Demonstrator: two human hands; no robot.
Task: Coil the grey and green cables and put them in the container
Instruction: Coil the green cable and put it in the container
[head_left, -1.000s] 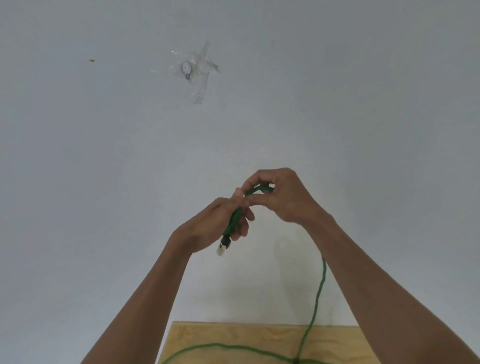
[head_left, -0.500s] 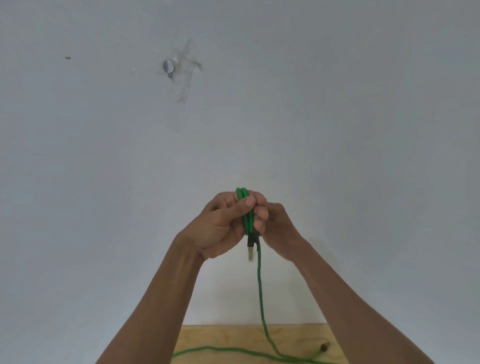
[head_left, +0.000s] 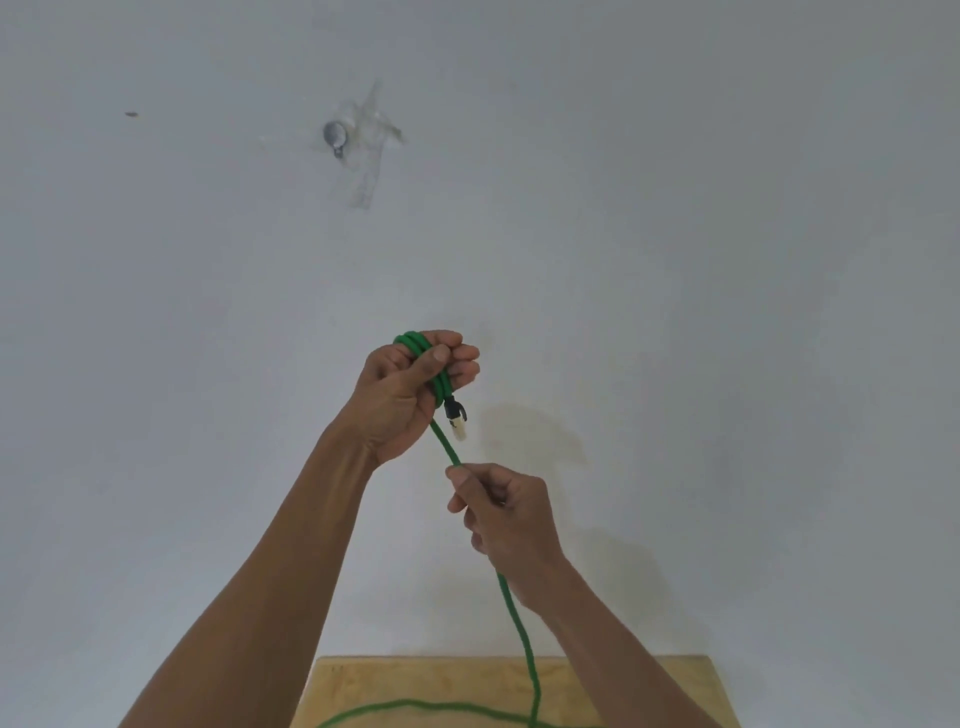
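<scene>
The thin green cable is held in both of our hands, raised in front of a pale wall. Our left hand is closed around a few small loops of it, thumb pressed over the strands; its black and clear plastic plug hangs just below the fingers. Our right hand, lower and near the left, pinches the taut strand between thumb and fingers. Below that hand the cable drops to a light wooden table and trails across it toward the left.
</scene>
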